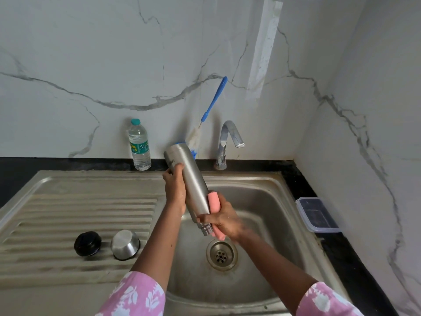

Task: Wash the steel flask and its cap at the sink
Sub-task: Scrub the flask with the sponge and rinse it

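Flask (193, 185) in the air, tilted, base high and mouth pointing down, right above the drain (221, 254) — this is the outside scrub, by my reading. The left hand (174, 188) is wrapped round the upper half of the body, up and away from the drain, holding it firm. The right hand (224, 221) is closed on a pink sponge (214, 201), pressing it against the flask's lower side just above the drain, fingers curled round sponge and neck end together. Both hands clamped, then: one on steel, one on sponge against steel.

The tap (227, 142), behind the drain, looks dry from here, though a thin stream would be hard to spot. Left of the drain, on the ribbed drainboard (68, 213), the steel cap (125, 244) sits mouth-down near a black stopper (87, 243) — close, not touching, neither in anyone's grip.

What next? I'd say the sponge needs to travel the length of the body while the left hand turns it, so every side gets covered. After that comes a rinse, which calls for the tap on and the mouth kept low. The inside likely wants the blue bottle brush (214, 101), leaning behind the drain, past the flask's base. Cap and stopper look unwashed; their turn is yet to come.
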